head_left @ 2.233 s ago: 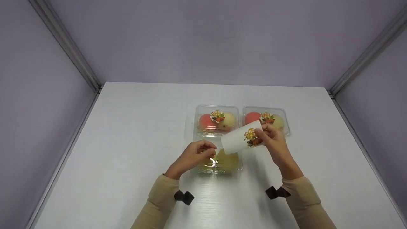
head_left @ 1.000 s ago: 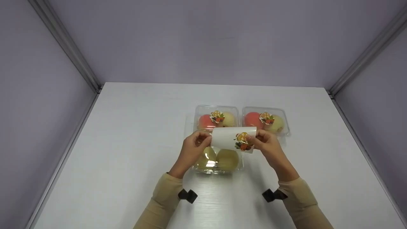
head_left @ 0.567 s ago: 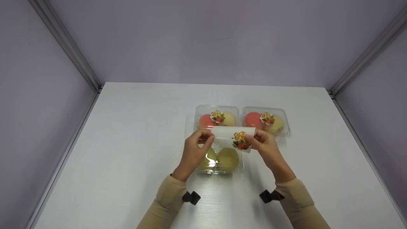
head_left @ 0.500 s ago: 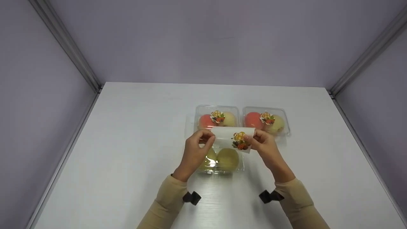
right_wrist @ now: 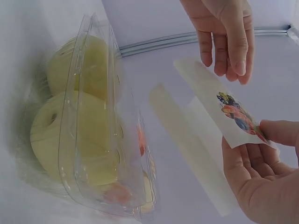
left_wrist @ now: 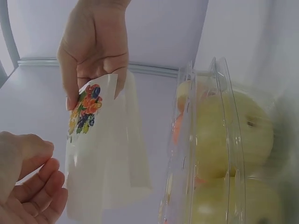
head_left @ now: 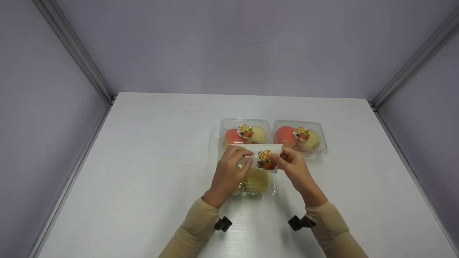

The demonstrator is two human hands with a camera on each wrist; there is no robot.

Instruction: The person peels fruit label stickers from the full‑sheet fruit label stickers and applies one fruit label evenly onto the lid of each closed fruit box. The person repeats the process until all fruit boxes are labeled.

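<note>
A white backing sheet [head_left: 273,149] carries a fruit-picture sticker [head_left: 266,160]. My right hand [head_left: 294,168] pinches the sheet at the sticker's end, its thumb on the sticker's edge [right_wrist: 261,133]. My left hand [head_left: 231,172] reaches over the sheet's left part, fingertips close to the sticker. In both wrist views its fingers [right_wrist: 226,42] lie just off the sheet [left_wrist: 107,154] and grip nothing. Directly below the hands, a clear clamshell box [head_left: 259,183] with two yellow-green fruits lies on the table, lid shut and bare of any sticker.
Two more clear boxes [head_left: 245,134] [head_left: 300,135] stand side by side behind, each with a red and a yellow fruit and a sticker on the lid. The white table [head_left: 143,161] is walled in by lilac panels on three sides.
My left hand rose from the near box to the sheet's left end, then slid right along it toward the sticker. Both hands and the sheet drifted slightly left and lower.
</note>
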